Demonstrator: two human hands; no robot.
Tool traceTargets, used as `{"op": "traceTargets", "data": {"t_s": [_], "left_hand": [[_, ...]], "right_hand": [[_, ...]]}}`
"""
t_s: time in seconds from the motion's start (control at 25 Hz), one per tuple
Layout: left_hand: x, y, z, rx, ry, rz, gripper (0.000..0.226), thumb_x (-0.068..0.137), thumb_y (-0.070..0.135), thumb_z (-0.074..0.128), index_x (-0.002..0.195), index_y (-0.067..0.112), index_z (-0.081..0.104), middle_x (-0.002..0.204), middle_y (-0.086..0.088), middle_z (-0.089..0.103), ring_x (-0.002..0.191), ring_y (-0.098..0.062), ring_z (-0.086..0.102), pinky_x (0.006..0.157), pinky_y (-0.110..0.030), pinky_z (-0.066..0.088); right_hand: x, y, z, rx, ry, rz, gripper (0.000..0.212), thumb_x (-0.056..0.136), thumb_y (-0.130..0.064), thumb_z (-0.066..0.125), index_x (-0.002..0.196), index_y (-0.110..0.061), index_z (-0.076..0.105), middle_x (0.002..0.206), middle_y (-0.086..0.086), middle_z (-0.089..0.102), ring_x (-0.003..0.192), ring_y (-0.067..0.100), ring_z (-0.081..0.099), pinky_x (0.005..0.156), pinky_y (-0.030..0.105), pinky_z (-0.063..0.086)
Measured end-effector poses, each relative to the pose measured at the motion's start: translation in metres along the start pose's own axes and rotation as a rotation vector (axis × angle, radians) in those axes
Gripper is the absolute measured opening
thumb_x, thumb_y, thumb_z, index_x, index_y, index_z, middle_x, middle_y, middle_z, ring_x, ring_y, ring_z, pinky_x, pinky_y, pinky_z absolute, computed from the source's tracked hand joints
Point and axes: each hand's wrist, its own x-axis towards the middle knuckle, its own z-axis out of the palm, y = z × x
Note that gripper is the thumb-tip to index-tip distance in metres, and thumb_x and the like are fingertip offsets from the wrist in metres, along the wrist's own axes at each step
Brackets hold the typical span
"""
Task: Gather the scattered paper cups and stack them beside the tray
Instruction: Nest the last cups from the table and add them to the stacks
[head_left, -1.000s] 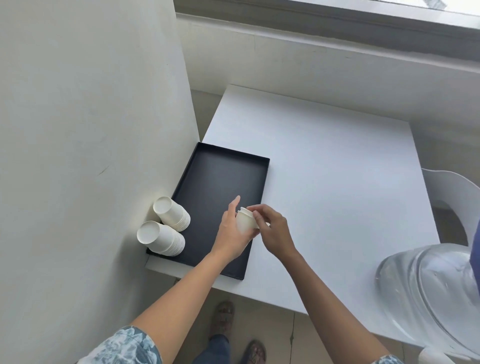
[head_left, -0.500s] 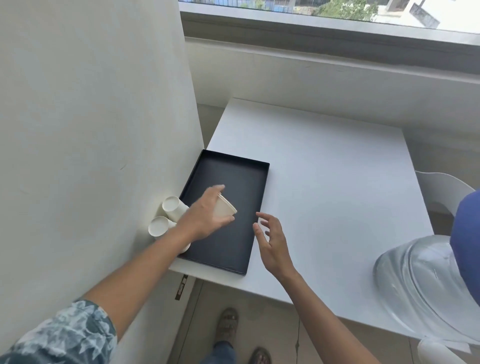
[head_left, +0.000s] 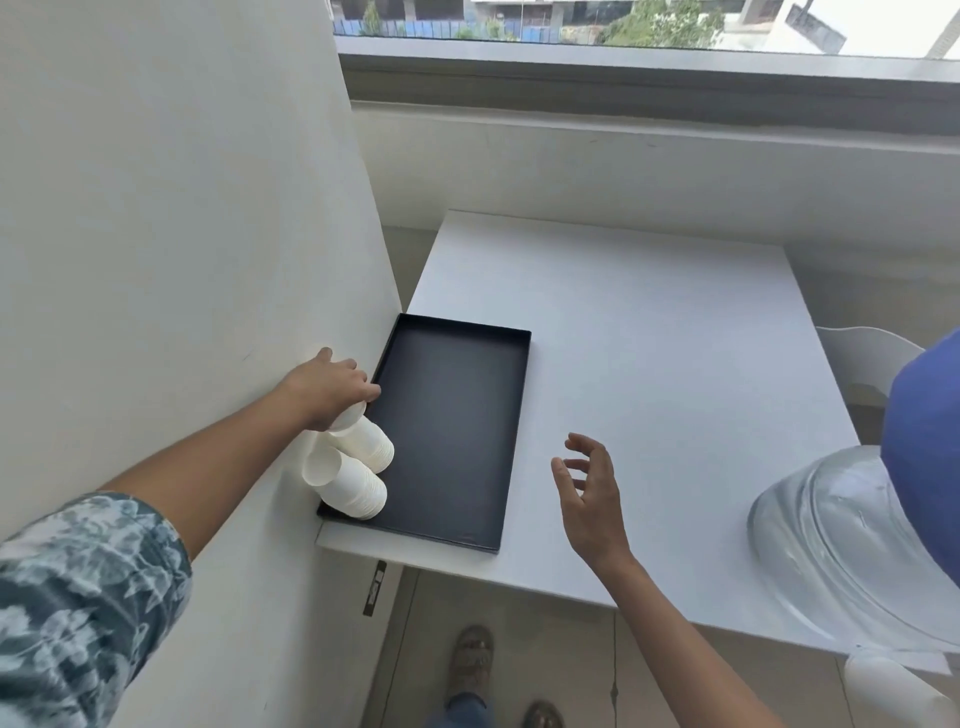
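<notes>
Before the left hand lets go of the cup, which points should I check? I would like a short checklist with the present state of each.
1. Left hand is over the farther cup stack: ok.
2. Cup fully seated in that stack: cannot tell, the hand hides it.
3. Both stacks, with the nearer cup stack, lean against the wall and look tilted: not ok.
4. Stacks beside the black tray, not on it: not ok, their bases seem to rest on the tray.
5. Right hand is open and empty: ok.
6. No loose cups on the white table: ok.

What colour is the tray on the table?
Black, matte; the tray shows best in the head view.
</notes>
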Motion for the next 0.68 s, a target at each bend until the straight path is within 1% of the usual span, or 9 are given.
{"op": "traceTargets", "data": {"t_s": [0.16, 0.4, 0.48, 0.6, 0.68], "left_hand": [[0.007, 0.011, 0.013, -0.073, -0.081, 0.013, 0.053, 0.088, 0.009, 0.059, 0.134, 0.03, 0.044, 0.13, 0.004, 0.053, 0.123, -0.018, 0.046, 0.094, -0.035, 0.036], [0.015, 0.013, 0.025, -0.11, -0.052, -0.014, 0.05, 0.09, 0.004, 0.053, 0.134, 0.026, 0.043, 0.132, 0.003, 0.046, 0.122, -0.021, 0.042, 0.094, -0.037, 0.039], [0.019, 0.012, 0.027, -0.185, -0.048, -0.031, 0.051, 0.091, 0.006, 0.056, 0.135, 0.026, 0.042, 0.134, 0.003, 0.044, 0.123, -0.022, 0.04, 0.096, -0.036, 0.038], [0.024, 0.012, 0.027, -0.398, -0.034, -0.055, 0.051, 0.09, 0.007, 0.06, 0.135, 0.026, 0.043, 0.136, 0.003, 0.043, 0.124, -0.021, 0.037, 0.101, -0.035, 0.035], [0.024, 0.013, 0.026, -0.419, -0.039, -0.065, 0.056, 0.087, 0.004, 0.06, 0.135, 0.026, 0.043, 0.136, 0.002, 0.042, 0.125, -0.021, 0.036, 0.1, -0.035, 0.037]], "right_hand": [[0.001, 0.004, -0.01, -0.022, 0.036, 0.006, 0.03, 0.099, -0.025, 0.059, 0.126, -0.034, 0.048, 0.124, -0.021, 0.053, 0.109, 0.005, 0.058, 0.091, 0.032, 0.052], [0.002, 0.009, -0.018, -0.052, 0.049, 0.018, 0.031, 0.099, -0.022, 0.059, 0.125, -0.034, 0.048, 0.123, -0.02, 0.053, 0.106, 0.005, 0.059, 0.086, 0.027, 0.052], [0.001, 0.011, -0.019, -0.059, 0.044, 0.02, 0.031, 0.098, -0.021, 0.059, 0.124, -0.035, 0.048, 0.123, -0.021, 0.053, 0.106, 0.005, 0.059, 0.085, 0.026, 0.052], [-0.001, 0.015, -0.019, -0.066, 0.038, 0.028, 0.032, 0.098, -0.02, 0.06, 0.124, -0.034, 0.048, 0.123, -0.021, 0.053, 0.105, 0.005, 0.059, 0.085, 0.025, 0.051], [-0.003, 0.017, -0.019, -0.067, 0.036, 0.037, 0.032, 0.098, -0.02, 0.06, 0.124, -0.034, 0.049, 0.123, -0.02, 0.053, 0.105, 0.004, 0.059, 0.084, 0.024, 0.051]]}}
